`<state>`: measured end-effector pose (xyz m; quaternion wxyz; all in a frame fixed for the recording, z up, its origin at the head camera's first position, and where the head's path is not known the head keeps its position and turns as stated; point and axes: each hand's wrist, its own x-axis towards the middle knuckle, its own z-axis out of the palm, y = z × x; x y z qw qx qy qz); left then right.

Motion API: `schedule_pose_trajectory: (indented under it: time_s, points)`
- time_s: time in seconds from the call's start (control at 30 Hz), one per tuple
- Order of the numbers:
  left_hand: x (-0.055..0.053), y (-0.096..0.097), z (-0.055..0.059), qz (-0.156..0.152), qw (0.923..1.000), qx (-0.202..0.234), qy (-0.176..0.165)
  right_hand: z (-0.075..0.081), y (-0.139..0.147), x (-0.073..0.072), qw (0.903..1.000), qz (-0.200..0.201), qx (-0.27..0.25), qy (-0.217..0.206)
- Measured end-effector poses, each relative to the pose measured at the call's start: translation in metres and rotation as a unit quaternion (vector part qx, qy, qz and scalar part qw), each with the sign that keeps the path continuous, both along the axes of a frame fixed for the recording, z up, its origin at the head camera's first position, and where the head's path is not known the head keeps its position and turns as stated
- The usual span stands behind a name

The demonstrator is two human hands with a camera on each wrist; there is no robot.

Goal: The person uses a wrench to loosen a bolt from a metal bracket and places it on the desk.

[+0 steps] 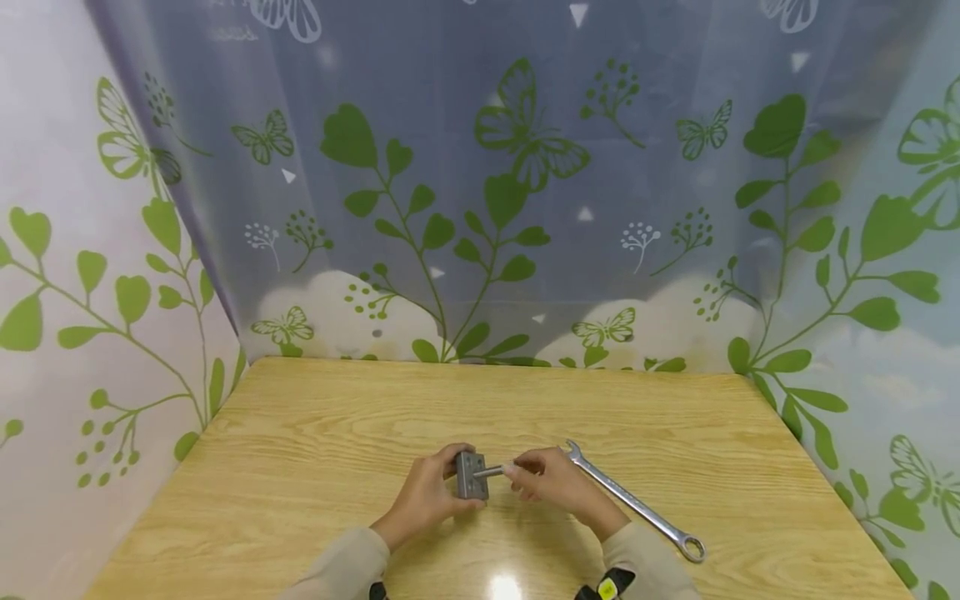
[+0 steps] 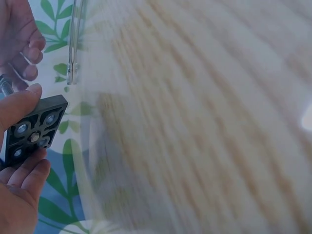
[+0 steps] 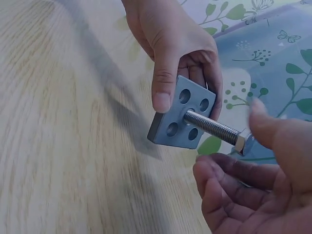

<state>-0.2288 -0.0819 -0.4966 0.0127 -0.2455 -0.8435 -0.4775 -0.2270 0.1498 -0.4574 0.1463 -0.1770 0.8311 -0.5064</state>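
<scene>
My left hand (image 1: 429, 490) grips a square grey block (image 3: 170, 132) by its edges, thumb on one side and fingers on the other. Round holes near the block's corners surround a central hole. A hex bolt (image 3: 214, 127) runs through that centre, and much of its threaded shank stands out toward my right hand (image 1: 551, 482). On the block's other side, the left wrist view shows the bolt's tip (image 2: 34, 137) at the middle. The right thumb lies against the bolt head (image 3: 244, 142), with curled fingers just below it.
A combination wrench (image 1: 633, 502) lies slanted on the wooden table (image 1: 315, 417), right of my right hand, its ring end toward me. A printed curtain (image 1: 450, 250) with leaves and butterflies stands along the table's back and sides.
</scene>
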Motion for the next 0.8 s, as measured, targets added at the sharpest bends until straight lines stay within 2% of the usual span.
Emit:
schedule_pose_trajectory:
  time_s: [0.07, 0.13, 0.3, 0.4, 0.47, 0.67, 0.8]
  points:
    - [0.0006, -0.0002, -0.0003, 0.000, 1.0000, -0.001, 0.001, -0.0004, -0.0016, 0.0011, 0.9997, -0.008, -0.006, -0.022]
    - [0.0011, -0.0004, -0.0005, -0.002, 1.0000, 0.000, 0.001, 0.0001, -0.0041, 0.0022, 0.9994, -0.022, -0.010, -0.026]
    - [0.0013, -0.0009, 0.0000, -0.006, 1.0000, 0.003, -0.003, 0.0037, -0.0091, 0.0045, 0.9984, -0.050, -0.004, -0.025]
    - [0.0012, -0.0010, 0.0008, -0.007, 1.0000, 0.003, -0.006, 0.0040, -0.0089, 0.0045, 0.9987, -0.048, -0.003, -0.017]
    - [0.0009, -0.0013, 0.0015, -0.008, 0.9999, 0.000, -0.007, 0.0032, -0.0074, 0.0037, 0.9992, -0.039, -0.003, 0.001]
    - [0.0001, -0.0021, 0.0029, -0.007, 0.9999, -0.007, -0.005, 0.0016, -0.0018, 0.0005, 0.9960, -0.014, 0.003, 0.088]
    - [0.0004, -0.0018, 0.0033, -0.009, 0.9999, -0.004, -0.007, 0.0010, -0.0009, -0.0005, 0.9951, -0.008, -0.007, 0.099]
